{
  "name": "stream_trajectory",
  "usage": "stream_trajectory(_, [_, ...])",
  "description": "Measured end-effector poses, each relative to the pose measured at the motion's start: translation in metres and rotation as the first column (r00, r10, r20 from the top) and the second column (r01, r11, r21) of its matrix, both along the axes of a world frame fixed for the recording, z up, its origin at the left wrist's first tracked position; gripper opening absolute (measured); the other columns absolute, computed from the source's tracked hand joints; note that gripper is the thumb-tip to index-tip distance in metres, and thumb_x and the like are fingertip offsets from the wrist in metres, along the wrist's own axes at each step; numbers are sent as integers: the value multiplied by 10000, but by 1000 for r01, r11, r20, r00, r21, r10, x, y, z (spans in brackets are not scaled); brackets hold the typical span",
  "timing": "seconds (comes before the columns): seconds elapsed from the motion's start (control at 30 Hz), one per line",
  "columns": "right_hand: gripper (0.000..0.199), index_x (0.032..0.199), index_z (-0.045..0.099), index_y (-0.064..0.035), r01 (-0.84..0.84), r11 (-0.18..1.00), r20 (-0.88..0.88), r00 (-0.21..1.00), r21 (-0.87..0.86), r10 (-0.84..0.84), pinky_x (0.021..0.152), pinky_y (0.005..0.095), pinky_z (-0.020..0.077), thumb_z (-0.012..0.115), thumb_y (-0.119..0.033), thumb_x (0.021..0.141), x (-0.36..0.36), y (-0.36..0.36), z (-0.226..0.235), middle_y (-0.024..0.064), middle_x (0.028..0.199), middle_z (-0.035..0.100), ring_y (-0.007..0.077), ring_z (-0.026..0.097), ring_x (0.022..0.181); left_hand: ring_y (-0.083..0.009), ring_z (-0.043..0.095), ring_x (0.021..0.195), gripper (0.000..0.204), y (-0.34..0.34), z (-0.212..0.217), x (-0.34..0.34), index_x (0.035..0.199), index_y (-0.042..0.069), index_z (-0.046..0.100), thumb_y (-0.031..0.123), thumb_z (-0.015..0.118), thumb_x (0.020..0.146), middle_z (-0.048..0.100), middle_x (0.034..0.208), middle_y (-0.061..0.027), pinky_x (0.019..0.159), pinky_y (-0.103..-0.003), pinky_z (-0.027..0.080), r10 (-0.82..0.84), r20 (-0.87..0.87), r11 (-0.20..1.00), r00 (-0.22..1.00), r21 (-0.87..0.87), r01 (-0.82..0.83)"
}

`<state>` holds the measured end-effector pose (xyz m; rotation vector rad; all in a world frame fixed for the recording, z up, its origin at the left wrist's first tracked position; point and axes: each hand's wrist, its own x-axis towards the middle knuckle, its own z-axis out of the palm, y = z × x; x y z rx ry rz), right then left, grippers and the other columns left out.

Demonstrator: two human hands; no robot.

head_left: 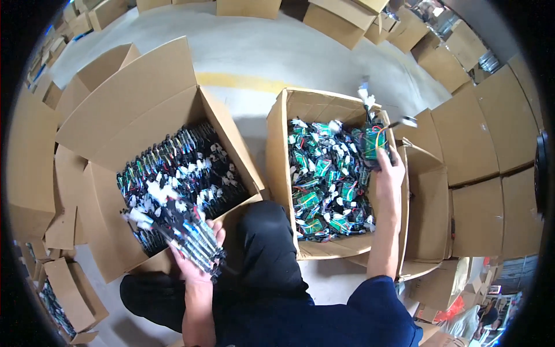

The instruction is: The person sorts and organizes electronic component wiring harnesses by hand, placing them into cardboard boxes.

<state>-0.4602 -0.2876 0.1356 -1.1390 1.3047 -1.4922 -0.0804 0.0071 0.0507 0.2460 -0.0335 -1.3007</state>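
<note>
My left hand (193, 263) is wrapped round a stack of wired circuit boards (193, 240), set side by side with their white plugs pointing up and left. It is over the near edge of the left cardboard box (107, 222), where more boards stand in tight rows (173, 156). Above the right rim of the right cardboard box (278, 124), my right hand (388, 168) pinches one green circuit board (371, 141). Wires with white plugs swing out from that board, slightly blurred. Below it lies a loose heap of green boards (324, 168) with wires and white plugs.
An open carton (428, 208) stands against the right box. Tall stacked cartons (462, 133) line the right side. More cardboard boxes (248, 7) are at the far edge. At lower left is a smaller box (72, 286) with dark parts. My legs (260, 248) are between the two main boxes.
</note>
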Motion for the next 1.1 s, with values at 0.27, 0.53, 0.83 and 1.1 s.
stream_trajectory(0.27, [450, 1238, 667, 47, -358, 866, -680, 733, -349, 29, 998, 385, 518, 801, -27, 815, 185, 154, 37, 201, 1210, 707, 311, 686, 1126, -404, 532, 1332, 794, -76, 22, -45, 1475, 49, 466, 549, 694, 902, 483, 1509, -214, 1131, -569, 433, -93, -280, 969, 956, -247, 22])
stream_trajectory(0.53, [517, 1473, 478, 38, -691, 723, -597, 585, -12, 549, 1045, 346, 466, 622, 1, 978, 249, 225, 23, 214, 1368, 621, 258, 601, 1248, -368, 635, 1217, 681, -3, 7, 8, 1422, 59, 545, 558, 610, 964, 629, 1365, -184, 1043, -584, 509, 63, -382, 976, 922, -167, -136])
stream_trajectory(0.83, [481, 1506, 401, 44, -744, 601, -645, 618, -293, 450, 1102, 402, 430, 499, -56, 1046, 290, 242, 17, 234, 1468, 508, 310, 543, 1319, -386, 573, 1292, 763, 31, 5, 22, 1480, 60, 477, 632, 529, 976, 563, 1435, -203, 1078, -609, 464, 95, -348, 948, 933, -253, -191])
stream_trajectory(1.1, [477, 1421, 415, 90, -831, 448, -316, 544, -330, 777, 1169, 429, 349, 566, -58, 993, 289, 257, -15, 284, 1522, 394, 339, 470, 1374, -229, 737, 988, 558, 36, 6, 30, 1298, 64, 626, 535, 461, 1050, 733, 1147, -94, 869, -421, 628, 277, -237, 959, 931, 15, -281])
